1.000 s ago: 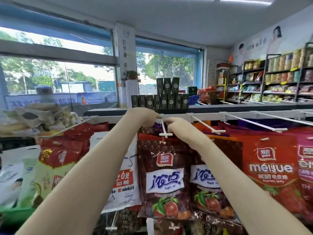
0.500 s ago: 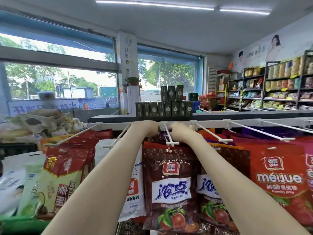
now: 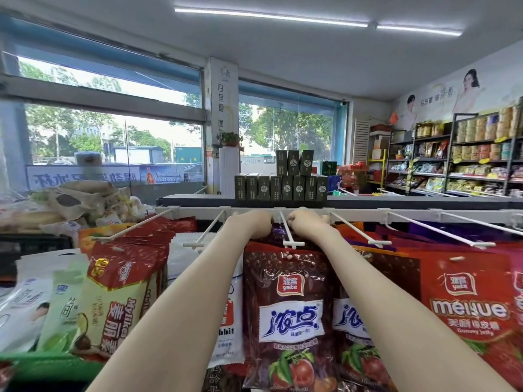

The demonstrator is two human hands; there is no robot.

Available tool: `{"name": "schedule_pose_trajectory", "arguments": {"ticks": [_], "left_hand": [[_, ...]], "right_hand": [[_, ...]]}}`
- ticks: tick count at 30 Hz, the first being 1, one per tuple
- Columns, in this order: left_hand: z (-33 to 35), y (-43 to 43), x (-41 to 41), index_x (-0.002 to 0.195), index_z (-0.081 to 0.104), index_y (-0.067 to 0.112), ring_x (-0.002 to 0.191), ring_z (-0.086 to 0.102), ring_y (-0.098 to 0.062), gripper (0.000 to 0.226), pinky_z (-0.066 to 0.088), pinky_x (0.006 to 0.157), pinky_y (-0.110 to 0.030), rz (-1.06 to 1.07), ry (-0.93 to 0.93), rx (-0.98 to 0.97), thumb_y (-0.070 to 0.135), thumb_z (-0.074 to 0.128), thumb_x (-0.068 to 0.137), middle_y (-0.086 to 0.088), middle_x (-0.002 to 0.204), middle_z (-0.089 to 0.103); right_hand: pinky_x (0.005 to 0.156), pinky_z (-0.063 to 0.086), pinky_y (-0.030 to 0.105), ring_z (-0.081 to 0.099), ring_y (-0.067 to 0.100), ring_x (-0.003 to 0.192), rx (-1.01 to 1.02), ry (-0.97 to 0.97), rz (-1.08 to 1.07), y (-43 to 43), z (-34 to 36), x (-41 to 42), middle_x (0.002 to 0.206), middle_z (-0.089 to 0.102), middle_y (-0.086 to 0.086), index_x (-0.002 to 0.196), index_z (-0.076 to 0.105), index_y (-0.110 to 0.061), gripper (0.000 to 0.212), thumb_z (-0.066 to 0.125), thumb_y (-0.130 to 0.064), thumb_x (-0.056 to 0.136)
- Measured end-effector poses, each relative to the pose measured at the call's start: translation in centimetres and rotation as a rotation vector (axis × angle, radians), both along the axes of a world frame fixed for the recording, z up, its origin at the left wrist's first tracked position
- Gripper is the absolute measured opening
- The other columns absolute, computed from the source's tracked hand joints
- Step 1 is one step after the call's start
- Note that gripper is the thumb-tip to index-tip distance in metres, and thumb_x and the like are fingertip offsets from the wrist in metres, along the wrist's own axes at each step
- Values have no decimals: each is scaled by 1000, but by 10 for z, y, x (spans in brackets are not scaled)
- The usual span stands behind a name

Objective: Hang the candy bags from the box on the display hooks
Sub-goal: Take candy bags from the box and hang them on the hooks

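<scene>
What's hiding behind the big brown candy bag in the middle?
More dark bag tops on the same white hook, between the left hand and right hand. The brown candy bag covers the rest, so they can't be counted.

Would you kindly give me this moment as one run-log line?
step: hanging | left hand: grips candy bag top | right hand: grips same bag | hook: between hands

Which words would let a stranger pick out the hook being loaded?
Find the white rail across the display. One white hook juts from it, a dark brown bag at its tip. Only this hook has the left hand and right hand curled either side.
</scene>
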State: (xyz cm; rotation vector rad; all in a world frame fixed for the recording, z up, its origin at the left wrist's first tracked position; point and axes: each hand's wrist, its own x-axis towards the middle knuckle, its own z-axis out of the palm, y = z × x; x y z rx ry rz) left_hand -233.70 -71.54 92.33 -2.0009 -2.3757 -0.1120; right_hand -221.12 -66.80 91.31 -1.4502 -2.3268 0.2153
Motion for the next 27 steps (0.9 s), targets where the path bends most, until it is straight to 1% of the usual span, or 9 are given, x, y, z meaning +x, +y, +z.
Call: {"name": "schedule_pose_trajectory", "arguments": {"ticks": [2,5,7,12,16,18,20,24,27], "left_hand": [[1,-3,3,144,36,28,127,46,-29,55,29,110,-56,-5,-6,21,3,31,96,-7,140,50],[3,-7,7,148,28,34,126,47,-29,63,33,108,-53,-7,-17,77,1,29,95,-8,142,47],[4,-5,8,147,31,33,122,50,-29,61,38,105,-51,-9,-30,95,2,31,95,-9,139,49],[-2,7,0,139,43,33,115,53,-28,58,43,99,-48,-17,-62,84,1,34,92,-7,133,54],[-3,12,-5,141,43,29,124,44,-31,55,39,103,-52,21,-33,42,5,32,93,-12,140,39],[-1,10,-5,138,47,23,126,43,-31,45,37,104,-52,21,-10,15,10,33,97,-13,139,40],[2,5,-3,130,53,18,116,51,-29,36,42,99,-48,-7,8,24,12,34,99,-11,131,50],[6,-6,2,113,59,17,98,56,-26,29,44,83,-39,-36,85,107,8,38,95,-4,107,61],[3,-10,6,108,63,11,96,58,-26,27,44,76,-34,-48,110,168,7,40,94,-9,106,64]], "right_hand": [[91,22,41,49,23,94,-8,16,-10,4,-1,-3,80,56,0,74,59,-19,29,40,-5,92],[97,23,43,52,23,102,21,-23,-15,7,0,-9,92,60,0,96,66,-17,23,45,-8,91],[100,23,45,52,24,106,43,-65,-14,9,1,-12,97,61,1,104,66,-17,26,44,-10,92],[107,16,49,52,23,105,85,-143,1,11,-1,-11,89,58,-1,98,64,-20,29,39,-6,92],[104,23,47,48,21,97,78,-140,58,6,4,-4,95,60,-1,96,64,-21,35,39,2,86],[98,25,45,46,20,92,97,-140,66,3,5,0,94,58,-3,95,65,-21,39,38,5,85],[92,24,44,46,20,93,108,-142,72,-1,5,3,92,57,-2,97,67,-20,39,40,5,85],[103,20,48,50,22,110,83,-111,48,-16,11,9,107,63,-2,108,68,-23,39,40,-2,89],[105,18,50,50,24,113,78,-116,92,-28,13,18,95,60,-3,105,65,-21,29,37,-24,98]]}}
